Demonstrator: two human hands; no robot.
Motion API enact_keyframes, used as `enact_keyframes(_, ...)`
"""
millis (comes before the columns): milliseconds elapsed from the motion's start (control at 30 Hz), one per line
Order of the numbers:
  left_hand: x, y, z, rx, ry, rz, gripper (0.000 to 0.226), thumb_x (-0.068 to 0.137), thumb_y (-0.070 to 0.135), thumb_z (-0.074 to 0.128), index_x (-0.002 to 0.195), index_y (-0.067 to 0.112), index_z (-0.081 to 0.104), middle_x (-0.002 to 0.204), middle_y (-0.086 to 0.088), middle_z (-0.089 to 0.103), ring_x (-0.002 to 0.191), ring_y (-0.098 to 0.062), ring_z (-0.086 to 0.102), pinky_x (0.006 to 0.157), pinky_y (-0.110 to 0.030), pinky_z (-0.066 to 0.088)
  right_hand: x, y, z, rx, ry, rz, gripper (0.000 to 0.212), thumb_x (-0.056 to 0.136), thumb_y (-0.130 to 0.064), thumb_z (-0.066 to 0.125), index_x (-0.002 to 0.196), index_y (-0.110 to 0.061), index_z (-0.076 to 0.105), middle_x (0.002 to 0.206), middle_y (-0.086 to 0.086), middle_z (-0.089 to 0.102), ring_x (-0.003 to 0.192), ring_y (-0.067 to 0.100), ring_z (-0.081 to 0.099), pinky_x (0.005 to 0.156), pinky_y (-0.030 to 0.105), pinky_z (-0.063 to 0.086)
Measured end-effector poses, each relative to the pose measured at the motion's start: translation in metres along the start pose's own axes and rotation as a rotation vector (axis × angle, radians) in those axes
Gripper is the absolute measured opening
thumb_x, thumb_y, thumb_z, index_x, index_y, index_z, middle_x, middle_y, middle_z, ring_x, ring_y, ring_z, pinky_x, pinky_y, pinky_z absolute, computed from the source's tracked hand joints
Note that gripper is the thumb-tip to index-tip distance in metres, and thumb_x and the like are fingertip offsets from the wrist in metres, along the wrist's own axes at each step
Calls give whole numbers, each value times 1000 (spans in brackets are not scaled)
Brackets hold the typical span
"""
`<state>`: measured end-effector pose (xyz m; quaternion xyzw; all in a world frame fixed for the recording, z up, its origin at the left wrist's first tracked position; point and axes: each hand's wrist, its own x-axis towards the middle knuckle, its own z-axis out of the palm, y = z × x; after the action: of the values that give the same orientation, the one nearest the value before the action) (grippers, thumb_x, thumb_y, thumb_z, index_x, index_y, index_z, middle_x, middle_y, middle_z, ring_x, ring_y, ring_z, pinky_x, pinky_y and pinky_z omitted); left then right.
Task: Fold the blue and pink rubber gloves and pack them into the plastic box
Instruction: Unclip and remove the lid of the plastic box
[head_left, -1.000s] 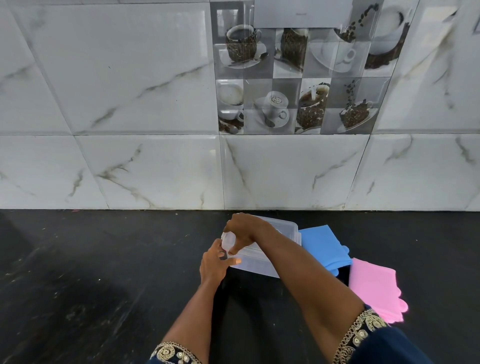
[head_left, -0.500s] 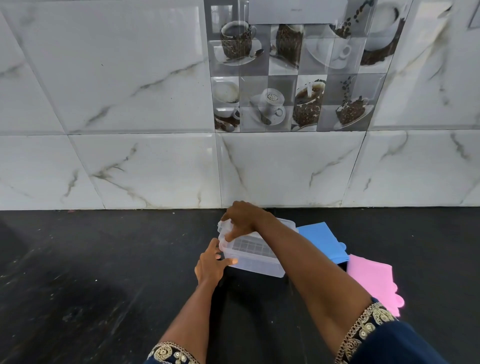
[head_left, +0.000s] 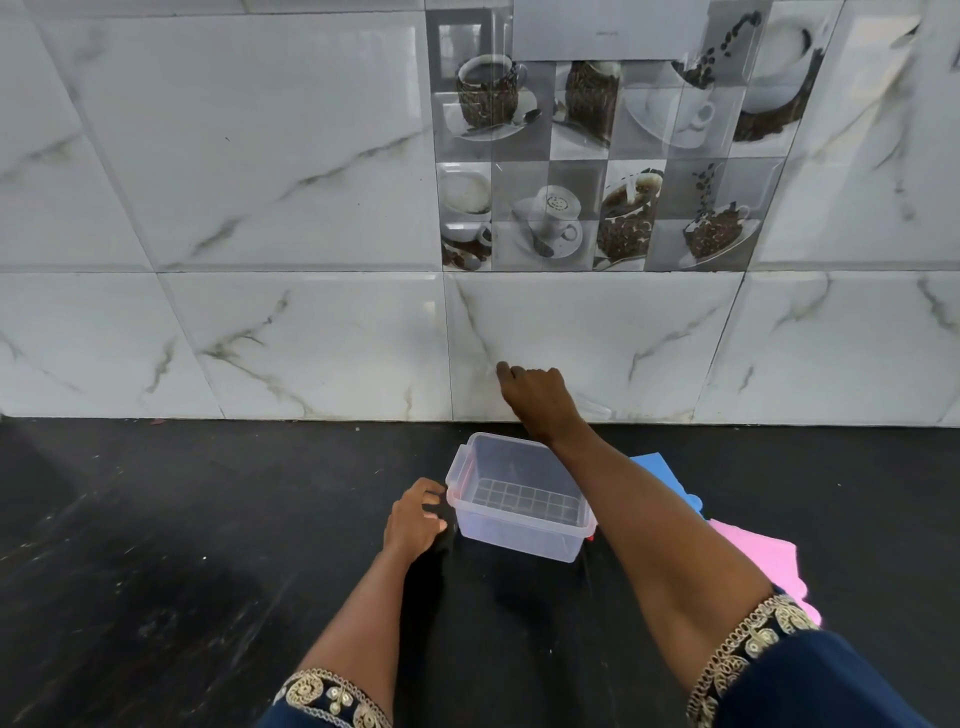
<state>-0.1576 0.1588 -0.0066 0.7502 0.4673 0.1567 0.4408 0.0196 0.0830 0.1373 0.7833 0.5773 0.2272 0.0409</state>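
Note:
The clear plastic box (head_left: 514, 538) stands open and empty on the black counter, near the wall. My left hand (head_left: 413, 519) grips its left end. My right hand (head_left: 535, 400) is raised behind the box, close to the wall tiles, and pinches the see-through lid (head_left: 592, 404), which is hard to make out against the white tile. The blue glove (head_left: 660, 475) lies flat to the right of the box, partly under my right forearm. The pink glove (head_left: 763, 561) lies flat in front of the blue one, its near part hidden by my sleeve.
The black stone counter (head_left: 208, 545) stretches wide to the left of the box. A white marble-look tiled wall (head_left: 311, 338) rises right behind the box, with a panel of coffee-cup pictures higher up.
My right hand has pulled the lid off the box and lifted it back toward the wall. The box now stands open. My left hand stays at the box's left end.

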Motion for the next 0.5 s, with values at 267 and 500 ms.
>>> enact_keyframes(267,17,34,-55,-267,394,-44,39,97,25,51,133,10,48,133,-9,57,122,-29,53,101,-36,39,10,-40,-34,217,585,80,33,71,-11,83,102,-7,73,67,2,68,47,15,65,34,25,49)
enact_keyframes(500,3,27,-101,-391,674,68,49,102,39,37,144,14,37,143,-12,47,131,-28,47,110,-43,36,25,-82,-36,801,414,226,40,103,-28,34,140,-18,46,136,6,57,101,32,66,84,39,54)
